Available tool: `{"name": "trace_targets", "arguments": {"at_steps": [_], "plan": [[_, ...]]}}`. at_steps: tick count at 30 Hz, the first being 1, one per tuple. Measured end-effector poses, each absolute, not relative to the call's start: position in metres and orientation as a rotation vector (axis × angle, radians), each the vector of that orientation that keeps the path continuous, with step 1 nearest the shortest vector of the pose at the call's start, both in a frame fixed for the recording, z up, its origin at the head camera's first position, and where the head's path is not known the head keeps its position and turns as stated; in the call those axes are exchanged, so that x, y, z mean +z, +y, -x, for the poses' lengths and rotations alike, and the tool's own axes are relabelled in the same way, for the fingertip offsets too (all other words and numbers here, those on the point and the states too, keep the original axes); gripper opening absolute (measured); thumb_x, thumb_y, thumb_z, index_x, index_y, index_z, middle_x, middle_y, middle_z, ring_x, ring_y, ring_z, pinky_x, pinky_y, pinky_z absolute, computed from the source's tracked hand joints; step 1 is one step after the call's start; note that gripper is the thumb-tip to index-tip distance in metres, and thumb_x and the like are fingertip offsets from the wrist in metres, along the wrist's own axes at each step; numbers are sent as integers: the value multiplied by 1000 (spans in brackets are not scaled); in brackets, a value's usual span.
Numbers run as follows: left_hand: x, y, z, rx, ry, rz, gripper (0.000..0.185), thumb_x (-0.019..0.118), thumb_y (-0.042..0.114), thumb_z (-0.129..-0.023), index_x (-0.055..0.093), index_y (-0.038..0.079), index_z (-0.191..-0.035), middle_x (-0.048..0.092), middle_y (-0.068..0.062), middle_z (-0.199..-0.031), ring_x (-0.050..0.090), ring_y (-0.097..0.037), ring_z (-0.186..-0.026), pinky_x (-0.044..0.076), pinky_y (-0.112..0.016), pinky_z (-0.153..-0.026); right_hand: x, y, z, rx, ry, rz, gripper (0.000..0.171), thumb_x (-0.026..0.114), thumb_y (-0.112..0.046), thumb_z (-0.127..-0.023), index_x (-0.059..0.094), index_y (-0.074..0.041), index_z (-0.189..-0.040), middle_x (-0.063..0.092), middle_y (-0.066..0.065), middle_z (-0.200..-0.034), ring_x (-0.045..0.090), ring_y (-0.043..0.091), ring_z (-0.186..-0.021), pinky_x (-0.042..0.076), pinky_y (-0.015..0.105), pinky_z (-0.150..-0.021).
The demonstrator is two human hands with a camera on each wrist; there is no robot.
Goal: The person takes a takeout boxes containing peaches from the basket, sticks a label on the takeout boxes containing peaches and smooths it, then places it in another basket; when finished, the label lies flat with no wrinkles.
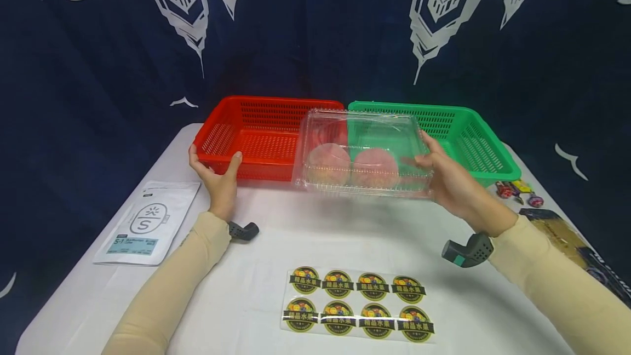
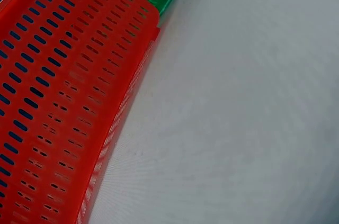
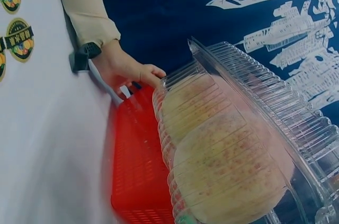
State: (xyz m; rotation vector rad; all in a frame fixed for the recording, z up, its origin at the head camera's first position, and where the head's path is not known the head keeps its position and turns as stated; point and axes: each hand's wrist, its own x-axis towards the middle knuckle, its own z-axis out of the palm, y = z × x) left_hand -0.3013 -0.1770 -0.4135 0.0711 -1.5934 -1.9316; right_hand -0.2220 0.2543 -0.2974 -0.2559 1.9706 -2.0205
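My right hand (image 1: 451, 179) grips the right end of a clear plastic clamshell box (image 1: 365, 130), thumb over its front. Two peaches (image 1: 329, 164) sit side by side inside it, pale with a pink blush in the right wrist view. The box is held above the table and overlaps parts of both baskets in the head view. At the front left corner of a red plastic basket (image 1: 266, 171), my left hand (image 1: 219, 185) holds on, thumb at the front rim and fingers round the side. The left wrist view shows the perforated basket wall but no fingers.
A green basket (image 1: 485, 144) stands beside the red one. A sheet of round fruit stickers (image 1: 357, 303) lies at the front. The white pouch (image 1: 143, 223) is at left; wrapped lollipops (image 1: 534, 200) and a brown-and-black package (image 1: 567, 234) lie at right. Behind hangs a dark blue curtain (image 1: 305, 43).
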Motion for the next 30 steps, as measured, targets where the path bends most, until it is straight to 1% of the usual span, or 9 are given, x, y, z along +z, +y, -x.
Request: {"name": "trace_targets", "arguments": {"at_steps": [3, 6, 12, 16, 21, 23, 25, 28, 30], "plan": [[-414, -178, 302, -1929, -1592, -66, 104, 79, 18, -95, 7, 19, -170, 13, 1, -175, 18, -17, -161, 15, -27, -129, -300, 254, 216, -2007, 1974, 257, 84, 40, -25, -112, -18, -39, -171, 1, 27, -177, 21, 56, -157, 46, 59, -116], [-412, -177, 302, -1931, -1588, -60, 103, 78, 16, -96, 6, 17, -169, 13, -1, -175, 17, -20, -162, 15, -29, -130, -302, 254, 211, -2005, 1970, 268, 84, 40, -24, -111, -17, -40, -171, 2, 28, -177, 15, 55, -159, 22, 76, -122], [-399, -172, 290, -1948, -1576, -34, 100, 75, 11, -96, 5, 8, -168, 11, -11, -175, 14, -28, -163, 15, -32, -130, -307, 255, 201, -2023, 1942, 305, 85, 38, -18, -110, -18, -38, -171, -1, 30, -177, 6, 57, -160, 16, 84, -117], [-390, -167, 280, -1955, -1568, -34, 99, 74, 9, -96, 6, 8, -168, 11, -12, -175, 15, -29, -162, 15, -31, -130, -311, 255, 195, -2020, 1931, 304, 85, 37, -17, -110, -18, -39, -171, -1, 29, -177, 6, 58, -160, 18, 85, -117], [-388, -165, 278, -1958, -1564, -51, 99, 74, 9, -96, 7, 8, -168, 11, -11, -175, 16, -28, -162, 16, -29, -129, -316, 255, 187, -1989, 1951, 302, 85, 37, -18, -108, -16, -39, -171, 2, 29, -177, 15, 57, -157, 29, 79, -116], [-388, -165, 278, -1960, -1566, -51, 99, 74, 10, -96, 7, 8, -168, 11, -12, -175, 16, -28, -162, 16, -30, -130, -318, 255, 183, -1988, 1944, 304, 86, 37, -18, -108, -16, -39, -171, 0, 29, -177, 11, 57, -158, 27, 81, -115], [-388, -165, 279, -1963, -1560, -49, 99, 74, 10, -96, 7, 8, -168, 11, -12, -175, 15, -28, -162, 16, -30, -130, -320, 255, 181, -1981, 1946, 299, 87, 38, -18, -107, -16, -39, -171, -1, 29, -177, 13, 57, -157, 35, 75, -113], [-396, -168, 287, -1961, -1552, -47, 100, 75, 10, -96, 6, 9, -168, 11, -10, -175, 15, -28, -163, 16, -30, -130, -325, 256, 177, -1976, 1953, 290, 87, 39, -19, -106, -16, -38, -171, 2, 29, -177, 33, 50, -151, 46, 64, -108], [-402, -170, 293, -1954, -1552, -52, 101, 76, 11, -96, 6, 11, -169, 12, -7, -175, 15, -26, -162, 16, -29, -129, -328, 257, 175, -1971, 1963, 285, 87, 39, -19, -106, -15, -37, -171, 5, 29, -176, 50, 37, -140, 52, 51, -101]]}}
